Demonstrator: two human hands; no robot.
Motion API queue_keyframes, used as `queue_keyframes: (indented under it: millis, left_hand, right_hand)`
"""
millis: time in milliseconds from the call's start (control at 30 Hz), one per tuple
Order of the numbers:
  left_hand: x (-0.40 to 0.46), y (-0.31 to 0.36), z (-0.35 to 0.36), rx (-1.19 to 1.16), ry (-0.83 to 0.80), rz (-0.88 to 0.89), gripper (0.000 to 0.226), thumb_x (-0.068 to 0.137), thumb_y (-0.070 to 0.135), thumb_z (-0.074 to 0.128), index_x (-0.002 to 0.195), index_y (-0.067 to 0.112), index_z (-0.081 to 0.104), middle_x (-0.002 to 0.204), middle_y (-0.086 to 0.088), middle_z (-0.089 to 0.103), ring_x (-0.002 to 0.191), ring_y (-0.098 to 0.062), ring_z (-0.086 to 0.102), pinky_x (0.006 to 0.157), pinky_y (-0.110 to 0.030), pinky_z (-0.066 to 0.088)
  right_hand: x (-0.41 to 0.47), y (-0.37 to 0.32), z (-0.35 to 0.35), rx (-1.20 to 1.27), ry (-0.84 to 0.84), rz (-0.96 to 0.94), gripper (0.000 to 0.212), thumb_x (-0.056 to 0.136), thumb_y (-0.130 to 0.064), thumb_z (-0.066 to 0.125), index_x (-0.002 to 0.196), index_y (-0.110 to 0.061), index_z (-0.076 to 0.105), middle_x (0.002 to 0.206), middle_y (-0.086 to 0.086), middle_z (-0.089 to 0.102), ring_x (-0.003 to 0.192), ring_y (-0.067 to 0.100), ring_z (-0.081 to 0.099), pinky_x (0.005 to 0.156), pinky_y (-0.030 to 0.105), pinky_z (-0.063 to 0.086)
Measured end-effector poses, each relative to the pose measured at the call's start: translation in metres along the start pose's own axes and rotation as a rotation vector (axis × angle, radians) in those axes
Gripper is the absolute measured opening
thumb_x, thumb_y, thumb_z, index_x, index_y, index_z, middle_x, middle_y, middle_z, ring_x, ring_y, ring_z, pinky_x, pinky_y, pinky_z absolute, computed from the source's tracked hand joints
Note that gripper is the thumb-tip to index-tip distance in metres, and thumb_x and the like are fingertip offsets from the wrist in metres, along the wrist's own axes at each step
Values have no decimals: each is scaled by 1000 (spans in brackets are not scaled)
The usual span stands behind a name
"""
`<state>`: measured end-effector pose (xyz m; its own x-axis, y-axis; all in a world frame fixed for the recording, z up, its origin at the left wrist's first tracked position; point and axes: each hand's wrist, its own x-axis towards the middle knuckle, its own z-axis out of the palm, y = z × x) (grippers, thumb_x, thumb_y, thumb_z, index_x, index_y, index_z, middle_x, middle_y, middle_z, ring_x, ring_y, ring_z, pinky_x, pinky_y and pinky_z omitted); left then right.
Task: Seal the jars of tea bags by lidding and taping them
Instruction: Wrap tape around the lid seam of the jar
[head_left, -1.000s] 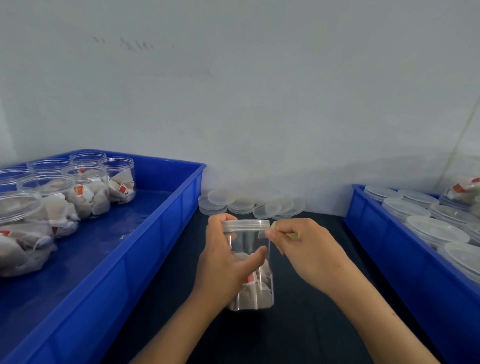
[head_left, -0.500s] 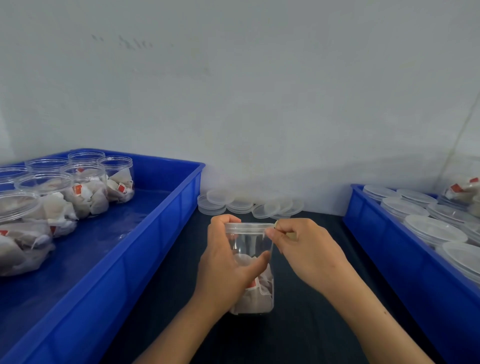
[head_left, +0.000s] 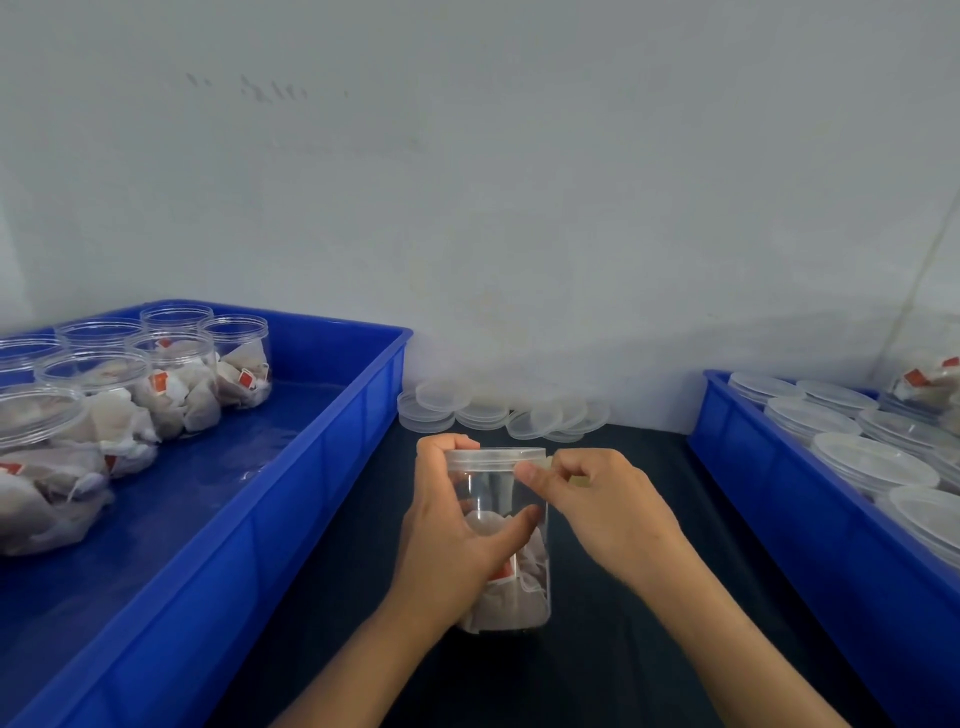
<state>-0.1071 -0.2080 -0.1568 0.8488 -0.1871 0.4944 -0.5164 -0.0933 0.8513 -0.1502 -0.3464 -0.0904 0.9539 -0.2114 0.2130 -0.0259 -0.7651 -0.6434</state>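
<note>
Open dark tabletop between two blue trays, loose lids behind.

Both bare forearms reach in from below, the left hand wrapped around the jar with fingers curled over its far side and thumb across the front, the right hand pinching at the rim with thumb and forefinger.

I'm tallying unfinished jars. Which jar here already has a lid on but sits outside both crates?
The jar gripped by the left hand on the dark table between the crates; the right hand pinches at its lid.
</note>
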Motion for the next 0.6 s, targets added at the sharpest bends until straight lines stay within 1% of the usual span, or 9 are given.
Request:
queue_keyframes:
  millis: [33,100,200,267,333,400,467,533,600]
  left_hand:
    - [0,0,0,-1,4,2,67,58,59,76,108,53,32,105,28,53,95,3,61,77,-24,56]
    - [0,2,1,11,15,10,66,56,59,73,107,53,32,103,33,50,94,5,60,72,-17,54]
    - [1,3,0,23,23,17,67,58,53,76,107,54,30,102,37,47,94,8,57,68,-11,51]
    - [1,1,0,8,11,12,68,65,42,83,107,55,31,103,37,47,97,9,56,71,-13,51]
    - [1,0,-1,-17,1,-1,68,66,39,83,107,56,31,104,36,49,99,8,57,77,-17,51]
    - [0,0,-2,-31,-9,-5,68,67,37,84,107,55,32,105,35,50,101,7,57,78,-17,53]
    - [0,1,-2,-37,-21,6,68,69,32,85,108,52,33,106,34,51,102,6,58,79,-14,52]
    - [0,2,-2,-52,-29,9,68,66,32,84,111,47,35,108,29,53,104,2,60,82,-15,51]
    - [0,2,-1,-80,-37,7,69,63,32,81,115,41,36,111,22,54,105,-1,61,84,-17,51]
  right_hand:
    - [2,2,-1,72,-28,3,52,86,-58,57,58,-16,44,50,-7,40,53,12,39,59,30,38]
    - [5,5,-6,188,-80,-9,51,89,-50,59,60,-11,43,57,-1,38,60,16,37,65,33,39]
    - [4,8,-10,222,-118,-37,48,93,-42,56,55,-17,43,58,-1,39,60,14,38,66,31,40]
    - [4,8,-9,232,-115,-34,48,94,-40,56,57,-12,47,59,1,40,61,16,38,66,31,40]
    - [5,8,-8,246,-107,-19,47,93,-41,57,65,-3,53,62,4,43,62,18,40,66,32,40]
    - [6,8,-7,219,-86,-24,47,92,-43,58,61,-9,52,60,3,44,61,18,40,66,33,41]
    - [7,8,-9,139,-53,-33,48,90,-46,60,53,-18,48,54,-4,43,58,14,40,64,33,40]
    - [7,8,-12,80,-36,-30,46,89,-48,61,54,-19,50,49,-7,44,52,11,40,60,33,39]
    - [7,7,-14,44,-52,-29,44,88,-50,60,57,-20,53,48,-7,44,51,10,40,59,33,39]
